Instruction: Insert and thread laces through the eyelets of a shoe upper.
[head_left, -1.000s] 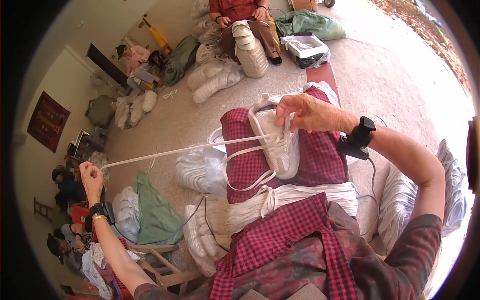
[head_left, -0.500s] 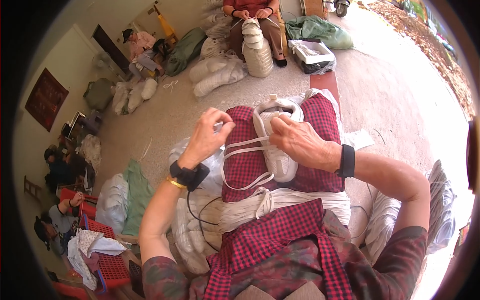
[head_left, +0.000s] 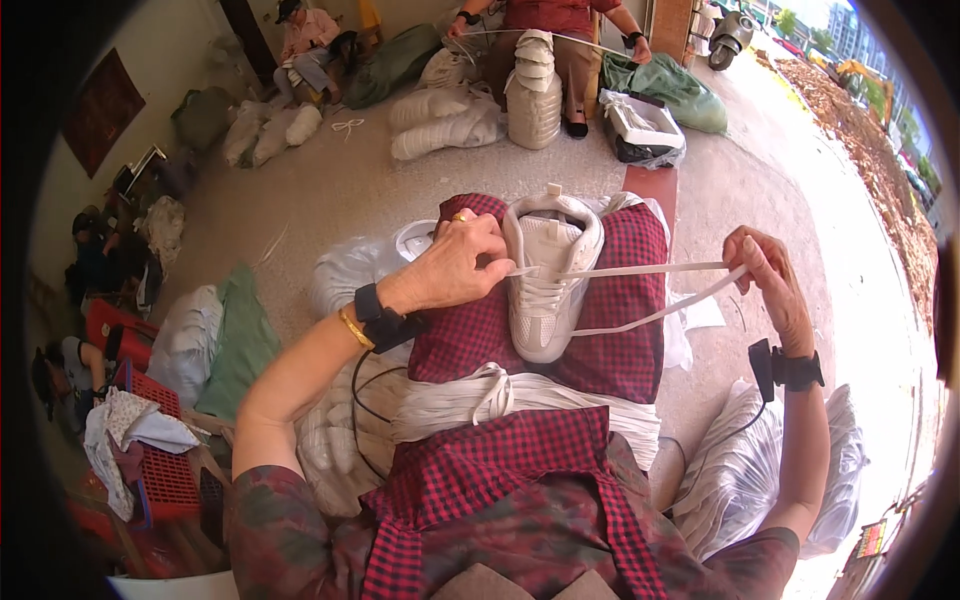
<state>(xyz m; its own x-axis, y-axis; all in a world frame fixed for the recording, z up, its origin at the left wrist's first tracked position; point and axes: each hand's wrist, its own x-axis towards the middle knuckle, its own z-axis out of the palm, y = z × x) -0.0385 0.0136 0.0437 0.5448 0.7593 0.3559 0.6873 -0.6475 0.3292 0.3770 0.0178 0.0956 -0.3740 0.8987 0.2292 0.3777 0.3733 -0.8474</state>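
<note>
A white sneaker [head_left: 541, 335] lies on my lap over red-and-black checked cloth [head_left: 625, 300], its heel opening away from me. White shoelace crosses the lower eyelets. Close against the sneaker's left side, my left hand [head_left: 455, 262] is closed in a pinch on a short piece of the lace. Out to the right, my right hand [head_left: 768, 280] grips the white shoelace [head_left: 650, 270], drawn in two strands from the sneaker. The upper strand runs nearly straight; the lower one slants back to the shoe's right edge. A tied bundle of white laces [head_left: 570, 402] lies across my lap, nearest my body.
Wrapped white shoes [head_left: 735, 470] lie at my right, and part of another white shoe [head_left: 413, 240] shows beyond my left wrist. A red basket [head_left: 165, 485] with cloths stands at lower left. Ahead, a seated person [head_left: 555, 20] stretches a white strand above stacked pale pieces [head_left: 535, 105].
My right hand has pulled away from the sneaker far to the right, drawing lace with it. My left hand has come in to the shoe, and the lace loop on the left is gone.
</note>
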